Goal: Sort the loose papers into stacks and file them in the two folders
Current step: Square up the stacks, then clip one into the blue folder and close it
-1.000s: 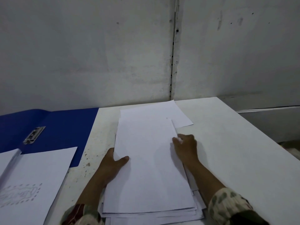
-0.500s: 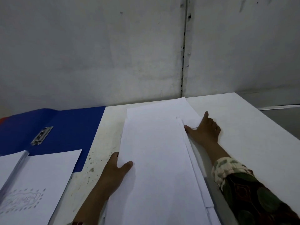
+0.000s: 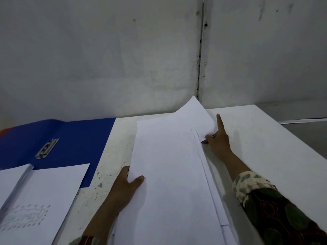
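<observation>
The stack of loose papers lies on the table in front of the person, its long axis running from 6 o'clock near the body towards 12 o'clock at the wall, leaning a little to 1 o'clock at the far end. The right hand sits at the stack's far right edge, at about 1 o'clock, so the paper lies to its left, towards 9 o'clock from the fingers. Its thumb and curled fingers appear to pinch the edge of a far sheet, whose corner lifts off the stack and points to 12 o'clock, while the forefinger sticks out straight towards 12. The left hand is at the near left edge, about 7 o'clock, thumb on top of the top sheet and fingers tucked out of sight under the stack's edge, so it holds that side. The right hand is the nearer to the lifted sheet, and the coming move likely depends on drawing that sheet along the long axis or off to 3 o'clock. The blue folder lies open at 10 o'clock, a drawn sheet overlapping its near edge at 8 o'clock.
</observation>
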The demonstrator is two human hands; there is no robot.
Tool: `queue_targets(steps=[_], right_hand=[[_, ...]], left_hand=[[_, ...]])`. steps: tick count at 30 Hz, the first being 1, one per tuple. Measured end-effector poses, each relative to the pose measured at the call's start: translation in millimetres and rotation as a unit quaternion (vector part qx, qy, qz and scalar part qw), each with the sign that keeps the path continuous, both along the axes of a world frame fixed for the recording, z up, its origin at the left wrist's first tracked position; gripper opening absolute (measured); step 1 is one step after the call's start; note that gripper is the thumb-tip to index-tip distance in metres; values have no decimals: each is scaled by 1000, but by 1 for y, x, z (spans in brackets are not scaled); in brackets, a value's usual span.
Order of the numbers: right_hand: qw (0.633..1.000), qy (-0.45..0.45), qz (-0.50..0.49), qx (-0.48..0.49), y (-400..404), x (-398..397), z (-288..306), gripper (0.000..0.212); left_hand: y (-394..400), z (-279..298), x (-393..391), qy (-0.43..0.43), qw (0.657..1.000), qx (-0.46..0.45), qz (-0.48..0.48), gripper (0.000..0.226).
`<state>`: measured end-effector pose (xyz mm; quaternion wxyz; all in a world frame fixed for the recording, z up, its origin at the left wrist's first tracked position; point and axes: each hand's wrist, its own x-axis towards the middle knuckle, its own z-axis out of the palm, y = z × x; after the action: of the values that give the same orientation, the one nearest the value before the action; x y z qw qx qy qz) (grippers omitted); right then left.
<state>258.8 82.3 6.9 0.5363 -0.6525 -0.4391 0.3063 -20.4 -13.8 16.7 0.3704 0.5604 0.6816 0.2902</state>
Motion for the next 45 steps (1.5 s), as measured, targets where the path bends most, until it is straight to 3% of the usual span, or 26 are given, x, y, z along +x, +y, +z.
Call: queue_targets(steps=[6,14,24,28,33,40,45], right_hand=[[974,60,-209,61,-18,5,6,60],[924,191,-316,95,-66,43,15,48],[848,322,-402,125,-123,72,18,48],[875,287,-386,57,-141,75,15,55],[865,328,-375,56,-139,67,8,54],[935,224,-274,-20,-144,57,-4,38],[982,91,-136,-92,-143,57,-3,26]], left_hand=[[-1,1,0,-7,1000,-7,0,53],[1,4,6,39,999,-8,-5,51],[7,19,0,220,975,-24,-22,49],[7,29,-16,264,964,-25,-4,45],[-2,36,-10,182,983,-8,-36,46],[-9,36,-4,130,989,-27,-57,48],[-10,38,-8,129,988,-35,-83,50]])
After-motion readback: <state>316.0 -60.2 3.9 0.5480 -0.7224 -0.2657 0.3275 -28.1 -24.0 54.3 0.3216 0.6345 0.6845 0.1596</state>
